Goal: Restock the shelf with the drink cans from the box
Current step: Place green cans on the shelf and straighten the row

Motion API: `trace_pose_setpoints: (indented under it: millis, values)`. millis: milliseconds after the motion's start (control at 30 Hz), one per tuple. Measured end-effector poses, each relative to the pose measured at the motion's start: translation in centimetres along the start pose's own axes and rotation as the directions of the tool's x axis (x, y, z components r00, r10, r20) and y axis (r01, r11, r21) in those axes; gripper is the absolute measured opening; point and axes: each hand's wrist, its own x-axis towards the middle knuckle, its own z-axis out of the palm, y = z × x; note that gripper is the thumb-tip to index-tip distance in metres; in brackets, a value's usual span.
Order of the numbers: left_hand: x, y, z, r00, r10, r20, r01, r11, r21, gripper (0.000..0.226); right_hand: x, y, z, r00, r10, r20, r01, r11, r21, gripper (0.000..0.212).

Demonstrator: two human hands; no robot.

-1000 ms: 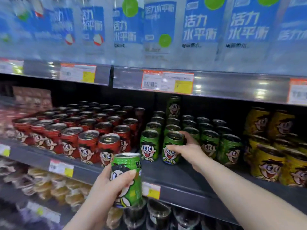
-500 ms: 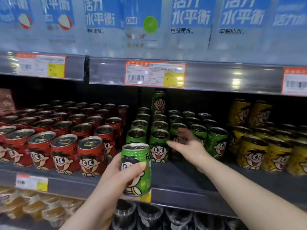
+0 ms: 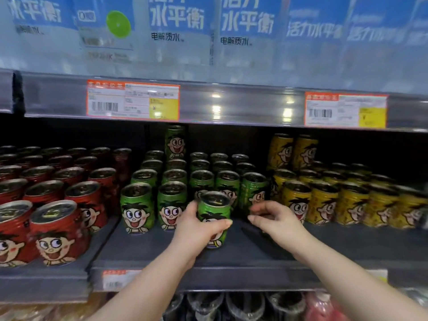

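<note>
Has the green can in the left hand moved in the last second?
Yes. The green can, gripped by the left hand, moved from before the shelf edge inward over the board, right of the front green cans.

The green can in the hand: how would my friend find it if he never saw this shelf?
Look at the dark middle shelf, where green cans stand between red cans and yellow cans. The green can is out in front of the green rows. It is the only one with a left hand wrapped round it.
</note>
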Motion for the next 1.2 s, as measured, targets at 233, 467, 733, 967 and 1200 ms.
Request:
trace_pose_setpoints:
  millis: [233,467,733,967,1200]
  values:
    - [-0.2,0.3,0.0,0.999,0.04,0.006,-0.041,0.99,0.134,0.084,-0.1,-0.6,2.4,0.982,0.047,0.181,-0.036,0.997,-0.063,0.051]
    - [-1.8,0.1,-5.2,0.972,0.141,-0.186,-0.111,0.98,0.165,0.054,0.3,-1.8,6.1,0.993,0.027,0.118,-0.007,0.986,-0.165,0.078]
    - [0.3,0.7,-8.3,0.824,0.519,-0.225,-0.21,0.65,0.73,0.061,3.0,-2.2,7.5,0.996,0.058,0.064,-0.052,0.996,-0.079,0.071]
    - [1.7,0.1,-8.2,0.908,0.419,-0.026,-0.198,0.481,0.854,0.058,3.6,-1.9,7.8,0.993,0.102,0.051,-0.096,0.988,-0.123,0.065]
    - [2.5,-1.3,-8.4,0.859,0.511,-0.023,-0.226,0.42,0.879,0.045,3.7,-2.2,8.5,0.991,0.133,0.031,-0.125,0.975,-0.184,0.07]
